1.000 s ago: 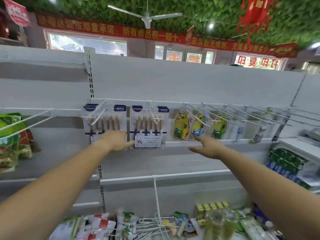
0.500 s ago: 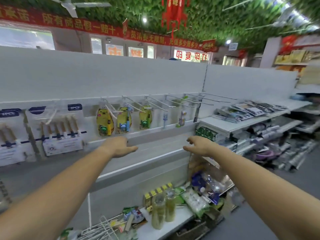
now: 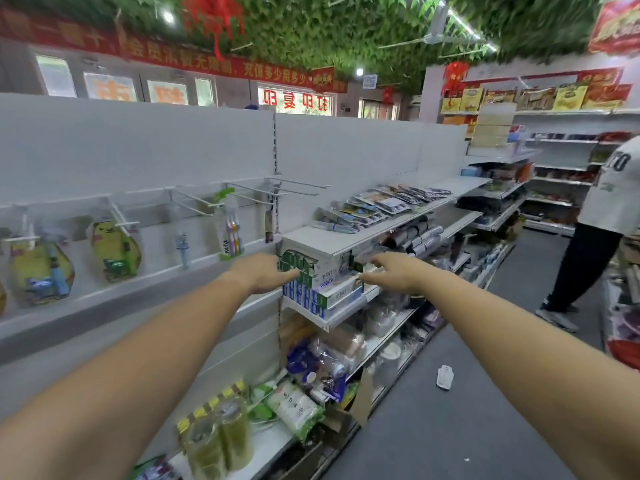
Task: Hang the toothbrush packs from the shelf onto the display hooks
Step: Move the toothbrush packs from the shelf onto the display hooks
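Note:
Several flat toothbrush packs (image 3: 377,204) lie in a row on the white shelf (image 3: 311,239) at centre right. White display hooks (image 3: 263,194) stick out from the back panel to the left, most of them bare. One toothbrush pack (image 3: 231,230) hangs there, and yellow cartoon packs (image 3: 116,249) hang further left. My left hand (image 3: 265,273) reaches forward, empty, fingers loosely extended, just below the shelf's left corner. My right hand (image 3: 389,273) stretches out empty in front of the boxes under the shelf.
Stacked green and blue boxes (image 3: 322,284) sit under the shelf. Bottles (image 3: 218,434) and bags crowd the lowest shelf. A person (image 3: 599,237) stands in the aisle at the right. A small white packet (image 3: 445,375) lies on the grey floor.
The view has swung right, from the hooks with hanging packs toward the shelf with the flat packs. Both hands moved along with it, still empty.

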Available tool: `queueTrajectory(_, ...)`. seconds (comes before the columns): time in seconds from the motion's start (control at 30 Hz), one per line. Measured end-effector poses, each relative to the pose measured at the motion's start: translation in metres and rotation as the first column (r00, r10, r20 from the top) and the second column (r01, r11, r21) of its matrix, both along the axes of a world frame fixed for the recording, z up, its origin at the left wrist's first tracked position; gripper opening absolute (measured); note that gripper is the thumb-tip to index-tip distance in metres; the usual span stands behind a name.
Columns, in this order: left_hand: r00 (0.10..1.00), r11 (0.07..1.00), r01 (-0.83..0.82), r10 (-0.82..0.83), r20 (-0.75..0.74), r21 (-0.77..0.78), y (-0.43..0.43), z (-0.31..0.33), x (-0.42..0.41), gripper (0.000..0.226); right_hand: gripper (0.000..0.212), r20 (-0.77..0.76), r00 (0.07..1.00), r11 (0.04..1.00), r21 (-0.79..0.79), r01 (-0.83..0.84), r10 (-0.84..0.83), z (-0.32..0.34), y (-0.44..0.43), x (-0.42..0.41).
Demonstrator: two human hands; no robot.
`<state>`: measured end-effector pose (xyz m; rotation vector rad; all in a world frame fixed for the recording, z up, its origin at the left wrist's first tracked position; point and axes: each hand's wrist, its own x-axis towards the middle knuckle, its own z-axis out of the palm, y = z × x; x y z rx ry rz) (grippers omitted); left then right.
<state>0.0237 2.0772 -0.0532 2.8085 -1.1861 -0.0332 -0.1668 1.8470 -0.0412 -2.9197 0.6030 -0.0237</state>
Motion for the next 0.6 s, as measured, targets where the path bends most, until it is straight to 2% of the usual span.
queueTrajectory(0.23, 0.999, 0.998, 0.049, -0.049, -0.012, -0.027, -0.111, -0.004, 0.04, 0.084, 0.086, -0.014, 0.997, 0.997, 0.006, 0.082, -0.081, -0.001, -0.091, 0.022)
queueTrajectory(0.33, 0.998, 0.998, 0.056, -0.055, 0.009, -0.015, -0.163, -0.009, 0.068, 0.085, 0.111, 0.018, 0.994, 0.994, 0.028, 0.11, -0.111, -0.003, -0.132, 0.042)
queueTrajectory(0.37, 0.998, 0.998, 0.062, -0.062, 0.009, -0.016, -0.181, -0.009, 0.078, 0.085, 0.109, 0.026, 0.991, 0.991, 0.03, 0.127, -0.128, -0.004, -0.148, 0.049)
queueTrajectory(0.47, 0.996, 0.995, 0.092, -0.092, -0.012, -0.031, -0.232, -0.008, 0.108, 0.086, 0.086, 0.017, 0.989, 0.989, 0.016, 0.145, -0.145, 0.002, -0.195, 0.074)
queueTrajectory(0.6, 0.992, 0.991, 0.13, -0.13, 0.004, -0.034, -0.299, -0.003, 0.138, 0.08, 0.083, 0.017, 0.984, 0.984, 0.014, 0.178, -0.179, 0.013, -0.251, 0.1)
